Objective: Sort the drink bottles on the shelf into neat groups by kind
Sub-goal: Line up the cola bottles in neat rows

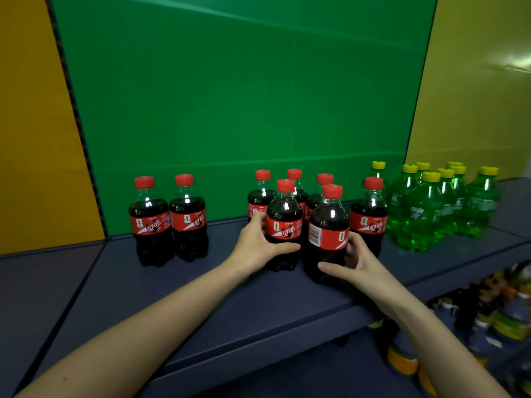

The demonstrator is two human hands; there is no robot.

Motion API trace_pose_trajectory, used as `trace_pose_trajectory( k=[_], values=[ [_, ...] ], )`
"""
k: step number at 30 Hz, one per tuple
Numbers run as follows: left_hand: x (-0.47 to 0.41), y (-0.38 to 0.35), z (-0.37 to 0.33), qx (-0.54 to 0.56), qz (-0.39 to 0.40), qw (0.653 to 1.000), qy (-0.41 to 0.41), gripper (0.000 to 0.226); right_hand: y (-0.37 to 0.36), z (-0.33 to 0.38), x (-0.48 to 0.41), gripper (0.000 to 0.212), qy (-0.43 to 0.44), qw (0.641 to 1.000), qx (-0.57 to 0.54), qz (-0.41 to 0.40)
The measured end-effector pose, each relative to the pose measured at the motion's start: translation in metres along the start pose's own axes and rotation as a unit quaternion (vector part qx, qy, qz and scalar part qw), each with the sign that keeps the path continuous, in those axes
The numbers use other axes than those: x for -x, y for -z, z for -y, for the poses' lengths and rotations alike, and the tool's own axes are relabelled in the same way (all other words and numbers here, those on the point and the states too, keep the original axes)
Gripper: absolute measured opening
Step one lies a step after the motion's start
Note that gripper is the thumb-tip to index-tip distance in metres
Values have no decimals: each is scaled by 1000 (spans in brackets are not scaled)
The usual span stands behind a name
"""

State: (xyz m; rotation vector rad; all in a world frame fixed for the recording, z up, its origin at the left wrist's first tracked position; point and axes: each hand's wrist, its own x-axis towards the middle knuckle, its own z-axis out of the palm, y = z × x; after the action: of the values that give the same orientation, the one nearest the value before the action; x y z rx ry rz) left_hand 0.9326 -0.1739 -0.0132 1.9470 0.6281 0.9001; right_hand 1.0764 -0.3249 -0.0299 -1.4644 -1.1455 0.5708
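Several cola bottles with red caps stand on the dark blue shelf. My left hand grips a front cola bottle from its left side. My right hand grips the nearest cola bottle, whose barcode faces me. Three more cola bottles stand behind these two, and another cola bottle is just to the right. Two cola bottles stand apart on the left. Several green bottles with yellow caps are grouped at the right.
A green back panel closes the shelf behind, with yellow panels on both sides. A lower shelf at the bottom right holds other bottles with mixed labels. Bare shelf lies between the left pair and the middle cluster.
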Motion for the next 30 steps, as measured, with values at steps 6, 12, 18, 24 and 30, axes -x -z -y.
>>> trace_pose_trajectory(
  k=[6,12,18,24,30],
  values=[
    [23,28,-5,21,-5,1000,-2,70,-19,13,-1,56,81,993,77,-27],
    [44,84,-14,9,-67,998,-14,64,-61,33,-22,59,127,989,77,-17],
    [70,145,-7,-28,-133,991,8,64,-115,51,-48,59,145,988,50,20],
    [90,171,6,-64,-142,988,18,55,-157,56,-60,66,136,988,42,63],
    [96,173,21,-60,-141,987,39,57,-178,46,-60,70,142,984,72,78]
  ],
)
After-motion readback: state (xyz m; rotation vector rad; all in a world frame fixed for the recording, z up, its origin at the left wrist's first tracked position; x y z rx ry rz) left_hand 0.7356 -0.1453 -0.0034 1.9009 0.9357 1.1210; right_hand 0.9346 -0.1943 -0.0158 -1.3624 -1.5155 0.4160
